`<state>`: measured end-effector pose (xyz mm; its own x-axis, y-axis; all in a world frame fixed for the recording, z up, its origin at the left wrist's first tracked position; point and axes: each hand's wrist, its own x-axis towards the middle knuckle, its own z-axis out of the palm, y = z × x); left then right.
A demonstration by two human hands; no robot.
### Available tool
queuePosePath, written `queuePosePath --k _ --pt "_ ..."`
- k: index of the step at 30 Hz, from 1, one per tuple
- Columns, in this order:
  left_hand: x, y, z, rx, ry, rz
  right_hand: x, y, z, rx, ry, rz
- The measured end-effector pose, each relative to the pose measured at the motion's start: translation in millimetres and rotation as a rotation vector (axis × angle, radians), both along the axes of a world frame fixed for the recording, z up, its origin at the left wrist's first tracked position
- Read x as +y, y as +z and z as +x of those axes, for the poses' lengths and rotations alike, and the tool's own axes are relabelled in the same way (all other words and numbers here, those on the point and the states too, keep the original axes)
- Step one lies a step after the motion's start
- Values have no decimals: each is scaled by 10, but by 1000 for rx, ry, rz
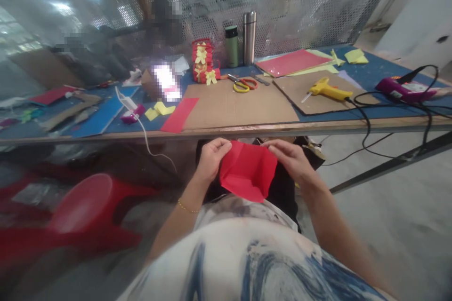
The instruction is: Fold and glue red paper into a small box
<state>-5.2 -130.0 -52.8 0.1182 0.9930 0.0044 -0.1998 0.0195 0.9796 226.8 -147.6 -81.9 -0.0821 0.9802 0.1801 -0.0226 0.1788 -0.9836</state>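
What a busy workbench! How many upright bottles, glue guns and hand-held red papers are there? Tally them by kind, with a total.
Upright bottles: 2 (green bottle, silver bottle)
Glue guns: 1 (yellow glue gun)
Hand-held: 1 (red paper, between left hand and right hand)
Total: 4

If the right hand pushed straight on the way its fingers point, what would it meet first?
The red paper, which the right hand is touching at its upper edge. Beyond that, the table's front edge seems next, though depth is unclear.
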Motion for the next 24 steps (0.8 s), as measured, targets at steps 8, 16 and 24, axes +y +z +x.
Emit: queuePosePath --k 8,16,24 --pt "-168 -136 -11 192 215 79 -72 -256 -375 221 5 -104" --pt "-366 -205 -41 234 182 17 -77 -298 -562 138 -161 -1" --pt "-381 -193 -52 320 57 74 -126 -342 -551 45 -154 -4"
